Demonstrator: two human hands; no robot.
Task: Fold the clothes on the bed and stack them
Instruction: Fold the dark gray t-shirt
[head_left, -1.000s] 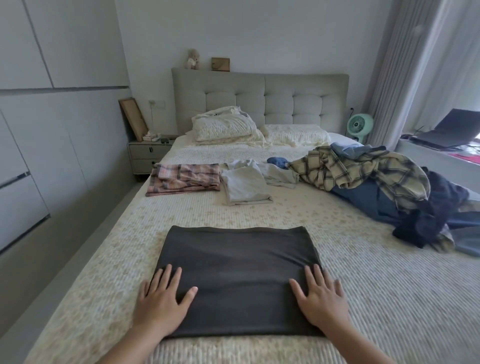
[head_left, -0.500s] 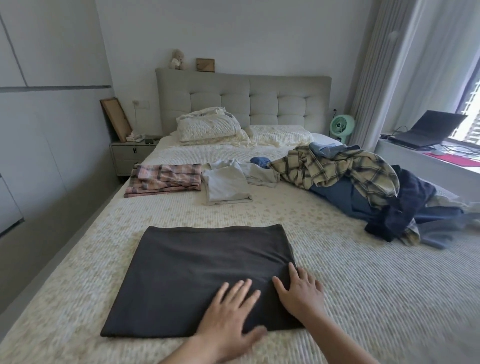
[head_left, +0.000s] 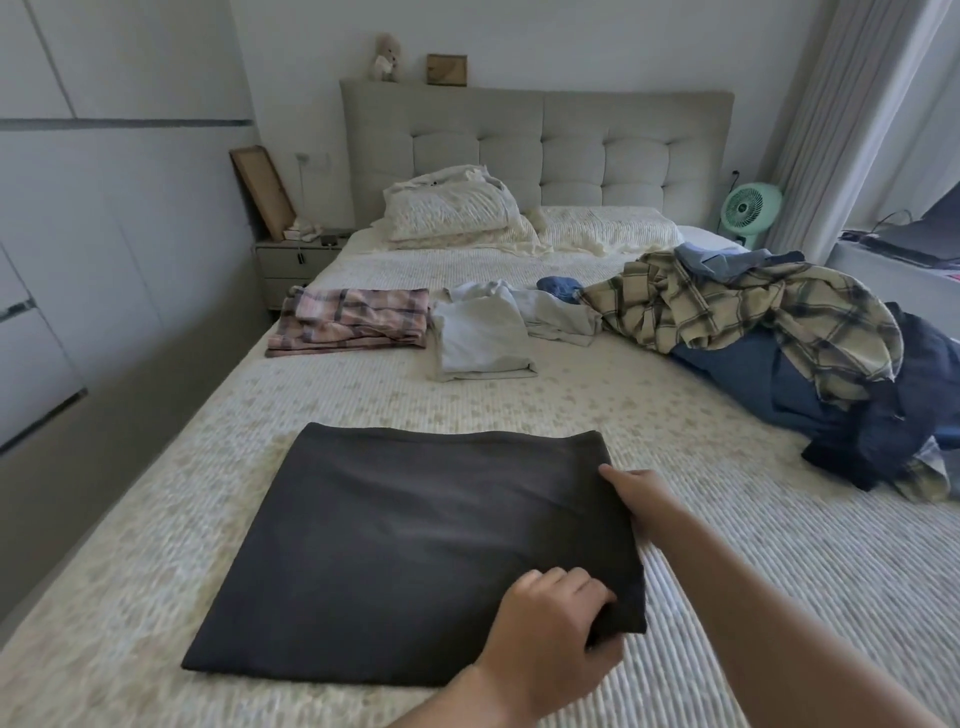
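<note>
A dark grey garment (head_left: 415, 545), folded into a flat rectangle, lies on the bed (head_left: 597, 415) in front of me. My left hand (head_left: 550, 623) grips its near right corner, fingers curled over the edge. At the far end of the same right edge my right hand (head_left: 641, 501) pinches the cloth. Farther up the bed lie a folded pink plaid piece (head_left: 353, 319) and a folded pale grey piece (head_left: 483, 338). An unfolded heap with a yellow plaid shirt (head_left: 753, 312) and dark blue clothes (head_left: 857, 415) covers the right side.
Pillows (head_left: 457, 213) lie against the padded headboard. A nightstand (head_left: 291, 260) stands at the bed's left, with a wall of cupboards (head_left: 78, 234) beyond a narrow floor strip. A green fan (head_left: 750, 208) and a ledge with a laptop (head_left: 924, 239) are at the right.
Both hands left the garment's near edge, where they lay flat, and moved to its right edge. The left crossed over to the near right corner; both now hold the cloth.
</note>
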